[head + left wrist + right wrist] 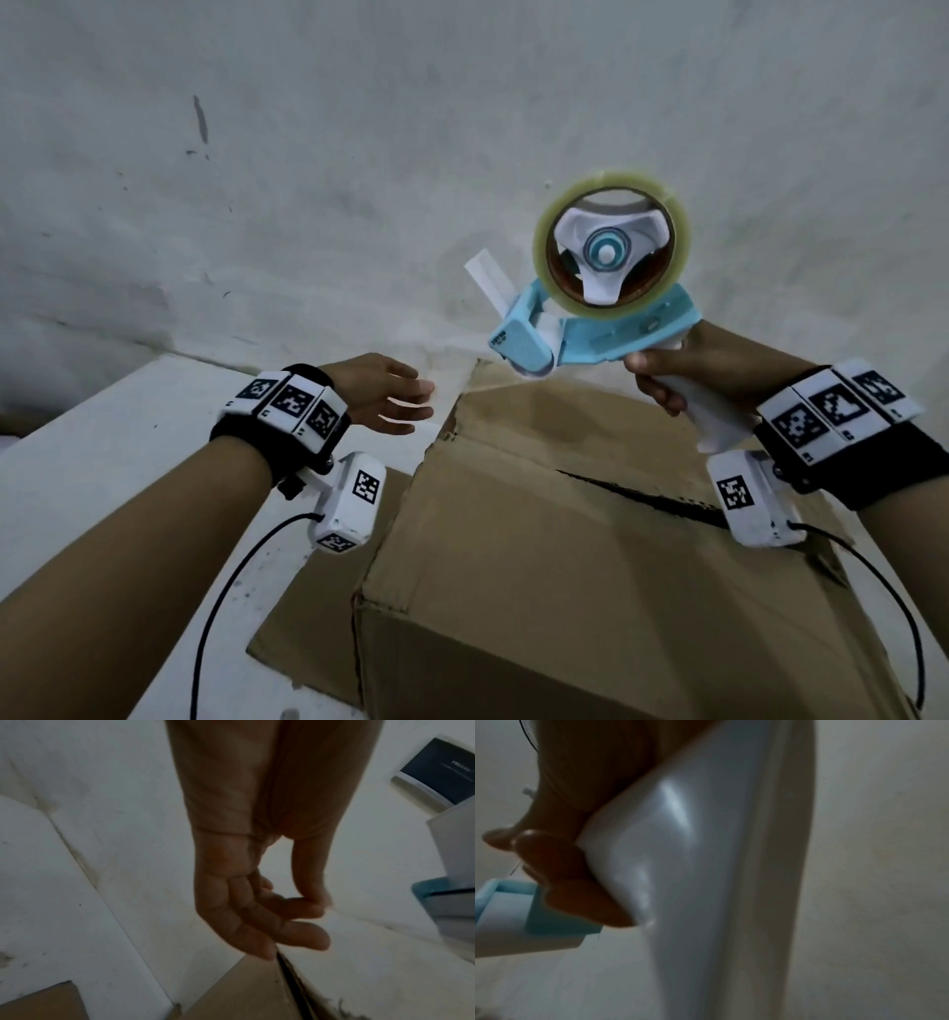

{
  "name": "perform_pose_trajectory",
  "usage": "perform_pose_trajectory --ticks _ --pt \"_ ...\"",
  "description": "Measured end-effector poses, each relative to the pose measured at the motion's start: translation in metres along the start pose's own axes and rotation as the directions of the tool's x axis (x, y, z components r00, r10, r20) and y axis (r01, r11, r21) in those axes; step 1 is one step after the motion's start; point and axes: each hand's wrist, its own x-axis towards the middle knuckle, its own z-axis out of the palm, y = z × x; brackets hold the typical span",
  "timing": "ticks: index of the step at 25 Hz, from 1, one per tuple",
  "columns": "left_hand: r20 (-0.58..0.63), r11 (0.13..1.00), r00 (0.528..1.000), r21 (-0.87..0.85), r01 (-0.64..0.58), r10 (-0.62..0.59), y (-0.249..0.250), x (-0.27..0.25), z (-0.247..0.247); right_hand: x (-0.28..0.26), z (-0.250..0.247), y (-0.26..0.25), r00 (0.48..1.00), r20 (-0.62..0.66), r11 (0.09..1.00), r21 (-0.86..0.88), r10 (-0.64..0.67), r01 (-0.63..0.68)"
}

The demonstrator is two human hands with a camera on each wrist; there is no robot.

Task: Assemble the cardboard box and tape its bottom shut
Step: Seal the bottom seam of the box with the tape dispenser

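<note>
right hand was wrapped round the white handle of the tape dispenser, fingers curled tight on it, the blue frame and the roll of clear tape sticking up and away from the grip toward the pale wall. under that grip sat the cardboard box, brown, its upturned flaps folded in with a dark seam running between them just below the wrist. left hand hung off to the far side of the grip, holding nothing, fingers loosely extended and relaxed, hovering just beside the box's far corner and not touching it as far as the head view showed. a flat piece of cardboard lay on the white surface beside the box, under the left forearm.
</note>
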Motion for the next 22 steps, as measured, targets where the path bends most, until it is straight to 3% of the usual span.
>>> perform_pose_trajectory --ticks 5,12,19,22 --pt "-0.087 0.997 0.994 0.050 0.065 -0.060 -0.006 0.015 0.011 -0.005 0.022 0.022 0.994 -0.013 0.994 0.004 0.107 -0.107" --pt "-0.097 0.986 0.990 0.122 0.111 -0.099 -0.024 0.020 0.015 -0.010 0.038 0.034 0.986 -0.052 0.986 0.054 0.159 -0.156" --pt "-0.120 0.999 0.992 -0.026 -0.038 0.034 -0.017 0.016 0.003 -0.015 0.038 0.025 0.990 -0.022 0.989 0.046 0.138 -0.137" --pt "-0.117 0.999 0.992 0.030 -0.032 0.036 -0.016 0.012 0.001 -0.016 0.038 0.019 0.991 -0.042 0.992 0.041 0.123 -0.121"
